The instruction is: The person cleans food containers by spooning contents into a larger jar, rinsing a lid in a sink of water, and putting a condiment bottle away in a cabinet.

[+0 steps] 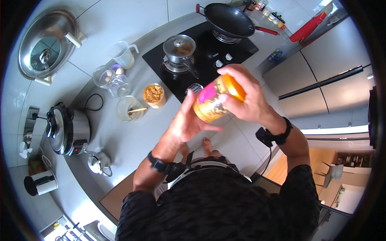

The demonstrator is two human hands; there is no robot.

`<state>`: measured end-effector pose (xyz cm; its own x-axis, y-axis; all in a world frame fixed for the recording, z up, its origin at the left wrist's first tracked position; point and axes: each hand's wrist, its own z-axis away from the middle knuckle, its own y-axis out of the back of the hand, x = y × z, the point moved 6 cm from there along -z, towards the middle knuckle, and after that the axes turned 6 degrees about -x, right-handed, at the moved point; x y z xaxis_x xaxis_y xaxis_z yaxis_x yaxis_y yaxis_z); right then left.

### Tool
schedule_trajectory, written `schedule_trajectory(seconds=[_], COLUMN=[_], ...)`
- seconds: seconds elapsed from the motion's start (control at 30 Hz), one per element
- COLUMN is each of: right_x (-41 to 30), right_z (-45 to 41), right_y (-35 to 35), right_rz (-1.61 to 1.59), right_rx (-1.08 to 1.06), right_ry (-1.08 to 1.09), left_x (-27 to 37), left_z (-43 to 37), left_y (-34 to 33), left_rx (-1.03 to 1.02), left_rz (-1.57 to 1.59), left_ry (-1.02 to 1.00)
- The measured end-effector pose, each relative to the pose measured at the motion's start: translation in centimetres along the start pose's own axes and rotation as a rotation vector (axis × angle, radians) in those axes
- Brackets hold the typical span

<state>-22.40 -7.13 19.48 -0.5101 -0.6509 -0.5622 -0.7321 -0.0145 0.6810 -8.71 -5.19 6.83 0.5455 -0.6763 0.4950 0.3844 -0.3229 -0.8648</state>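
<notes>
A clear jar (210, 101) with an orange lid (234, 87) and a pink label is held tilted in mid-air. Yellowish-brown pieces show through its wall. My right hand (251, 98) grips it around the lid end, thumb on the side and fingers over the top. At the jar's lower end is my left hand (185, 123), its thumb and fingers spread wide. The palm is at or against the base; contact is partly hidden. Left of the hands, an open tub of orange-brown crumbly food (154, 94) stands beside a glass bowl (125, 113) with a wooden-handled utensil (137, 110).
A lidded saucepan (179, 49) and a wok (229, 21) with red handles sit on the black gas hob (208, 72). Clear containers (113, 84), a measuring jug (124, 57), a pressure cooker (71, 131) and a metal pot (99, 163) line the counter. A large lid (45, 36) hangs on the wall.
</notes>
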Motion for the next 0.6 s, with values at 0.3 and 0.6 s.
schedule_trajectory(seconds=[0.3, 0.6], right_x=[-2.1, 11.3], right_z=[2.6, 11.1], right_y=[4.3, 10.7], right_rz=[0.268, -0.160], right_rx=[-0.320, -0.246], right_ry=[0.273, -0.634], left_x=[-5.9, -8.6], left_z=[-5.1, -14.0], left_y=[-3.0, -3.1], left_rx=[-0.045, 0.194], left_rz=[0.264, -0.342], left_ry=[0.262, -0.406])
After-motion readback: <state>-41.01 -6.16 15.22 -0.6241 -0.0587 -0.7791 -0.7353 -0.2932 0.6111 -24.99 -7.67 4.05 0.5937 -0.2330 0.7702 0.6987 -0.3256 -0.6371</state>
